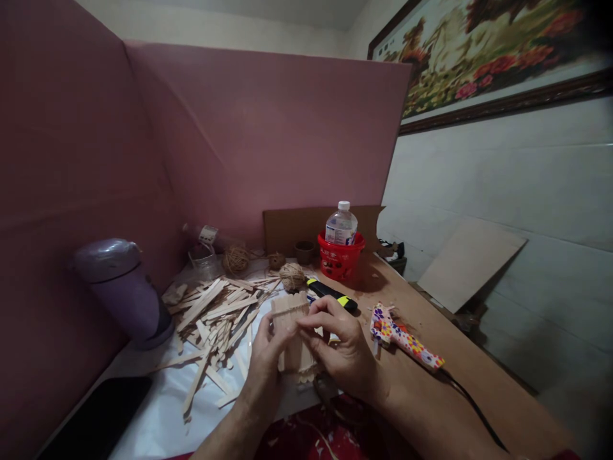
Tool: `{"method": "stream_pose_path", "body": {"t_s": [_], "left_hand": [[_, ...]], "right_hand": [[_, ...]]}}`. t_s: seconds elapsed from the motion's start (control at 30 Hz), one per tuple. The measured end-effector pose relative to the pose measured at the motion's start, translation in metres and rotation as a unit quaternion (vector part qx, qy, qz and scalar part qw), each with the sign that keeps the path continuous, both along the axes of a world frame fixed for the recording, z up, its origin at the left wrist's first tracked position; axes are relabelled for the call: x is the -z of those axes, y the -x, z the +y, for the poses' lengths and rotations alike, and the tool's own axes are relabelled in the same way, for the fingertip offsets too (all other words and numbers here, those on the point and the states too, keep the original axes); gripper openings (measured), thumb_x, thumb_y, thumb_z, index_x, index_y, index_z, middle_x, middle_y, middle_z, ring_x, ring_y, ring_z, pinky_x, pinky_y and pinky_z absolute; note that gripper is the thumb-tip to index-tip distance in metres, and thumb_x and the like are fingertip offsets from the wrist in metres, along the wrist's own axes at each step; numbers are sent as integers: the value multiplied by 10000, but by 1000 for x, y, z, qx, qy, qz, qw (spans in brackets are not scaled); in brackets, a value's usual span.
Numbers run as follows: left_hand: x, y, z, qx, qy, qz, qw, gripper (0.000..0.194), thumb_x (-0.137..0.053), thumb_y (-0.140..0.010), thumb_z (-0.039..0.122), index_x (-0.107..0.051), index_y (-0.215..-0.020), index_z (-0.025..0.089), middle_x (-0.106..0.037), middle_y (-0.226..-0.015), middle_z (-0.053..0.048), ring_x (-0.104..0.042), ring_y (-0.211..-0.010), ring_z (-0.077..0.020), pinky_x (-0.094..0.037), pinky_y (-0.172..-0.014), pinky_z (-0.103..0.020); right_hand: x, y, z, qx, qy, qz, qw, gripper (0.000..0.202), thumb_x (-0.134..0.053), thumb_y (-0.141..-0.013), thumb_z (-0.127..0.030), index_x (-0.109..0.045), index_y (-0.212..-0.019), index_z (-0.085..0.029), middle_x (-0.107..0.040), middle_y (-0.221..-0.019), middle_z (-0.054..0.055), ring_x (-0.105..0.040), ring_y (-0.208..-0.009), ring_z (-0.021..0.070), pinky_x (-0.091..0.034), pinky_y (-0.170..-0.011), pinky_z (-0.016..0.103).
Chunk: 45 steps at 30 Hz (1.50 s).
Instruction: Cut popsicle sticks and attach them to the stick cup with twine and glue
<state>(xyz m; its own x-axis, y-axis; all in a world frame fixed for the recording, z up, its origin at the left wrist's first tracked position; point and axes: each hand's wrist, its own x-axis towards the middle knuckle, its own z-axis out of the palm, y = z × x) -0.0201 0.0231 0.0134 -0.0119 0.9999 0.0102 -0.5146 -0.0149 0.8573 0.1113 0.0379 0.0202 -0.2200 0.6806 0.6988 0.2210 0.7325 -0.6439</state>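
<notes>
Holding stick panel (290,351) over desk (502,402) in fingers of left hand (262,359), bunching those of right hand (348,350) at its right side, grip unclear; apparently fitting a piece, probably needing careful alignment.

We're up on the head now, peering forward and down across the table (431,326), hands (345,351) close below us at bottom centre, panel (268,128) farther ahead, painting (488,57) high on our right!
</notes>
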Motion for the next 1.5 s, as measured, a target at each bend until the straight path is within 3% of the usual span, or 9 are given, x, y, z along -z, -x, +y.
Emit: {"method": "stream_pose_path", "body": {"t_s": [0.27, 0.4, 0.6, 0.77, 1.1, 1.17, 1.27, 1.4, 1.5], "left_hand": [[1, 2, 4, 1, -5, 12, 1000, 474, -700, -704, 285, -524, -1121, 146, -687, -962, -108, -666, -748, -223, -525, -666, -327], [-4, 0, 3, 1, 25, 6, 1000, 403, -685, -712, 295, -535, -1064, 166, -685, -879, -60, -653, -678, -190, -518, -621, -298], [-11, 1, -3, 13, 38, -6, 999, 350, -632, -754, 328, -539, -1055, 176, -672, -822, -35, -634, -639, -170, -508, -590, -274], [-12, 2, -1, -1, 54, -13, 998, 358, -648, -733, 345, -562, -1026, 160, -653, -766, -20, -618, -612, -154, -490, -569, -248], [-7, 3, 1, -10, 42, 3, 999, 331, -646, -737, 326, -543, -1012, 173, -664, -805, -26, -642, -665, -171, -518, -616, -276], [-13, 9, 3, -32, 37, 28, 998, 329, -647, -730, 333, -554, -1003, 175, -655, -777, -14, -629, -619, -155, -515, -566, -259], [-30, 25, 8, -121, 17, 46, 992, 341, -664, -688, 319, -562, -991, 200, -639, -742, 15, -614, -563, -148, -509, -484, -247], [-53, 49, 14, -267, -72, 11, 961, 217, -654, -671, 235, -581, -872, 201, -621, -752, 41, -612, -642, -118, -522, -538, -196], [-56, 56, 16, -323, -101, -20, 941, 199, -662, -646, 208, -584, -826, 179, -614, -760, 28, -609, -685, -129, -541, -581, -213]], "right_hand": [[1, 1, -1, -7, 16, 27, 999, 176, -567, -837, -149, -708, -918, -217, -488, -832, 33, -499, -742, 149, -441, -629, 265], [-2, 1, 0, -13, 25, 46, 999, 179, -579, -844, -174, -714, -948, -230, -511, -851, 36, -520, -782, 156, -448, -668, 274], [-4, -3, 7, 36, 43, 103, 993, 165, -533, -890, -227, -695, -917, -210, -574, -851, 40, -546, -805, 166, -437, -687, 282], [-3, -3, 7, 67, 57, 93, 992, 155, -526, -898, -243, -675, -885, -202, -596, -816, 33, -550, -760, 162, -428, -668, 279], [-3, -1, -3, 28, 3, 25, 999, 168, -509, -881, -153, -657, -952, -188, -564, -878, 50, -550, -811, 164, -444, -679, 281], [-3, -1, -3, 39, -1, 27, 999, 164, -509, -881, -153, -657, -942, -190, -564, -864, 45, -549, -778, 157, -442, -657, 276], [-4, -2, -2, 62, -13, 38, 997, 153, -515, -880, -160, -656, -927, -195, -563, -844, 37, -540, -722, 145, -437, -615, 267], [-4, -2, -1, 83, -19, 41, 995, 151, -517, -880, -167, -655, -935, -196, -564, -845, 40, -538, -715, 148, -435, -598, 270], [-3, -3, 0, 89, -24, 35, 995, 149, -515, -882, -163, -653, -933, -191, -564, -840, 42, -534, -707, 146, -431, -592, 270]]}}
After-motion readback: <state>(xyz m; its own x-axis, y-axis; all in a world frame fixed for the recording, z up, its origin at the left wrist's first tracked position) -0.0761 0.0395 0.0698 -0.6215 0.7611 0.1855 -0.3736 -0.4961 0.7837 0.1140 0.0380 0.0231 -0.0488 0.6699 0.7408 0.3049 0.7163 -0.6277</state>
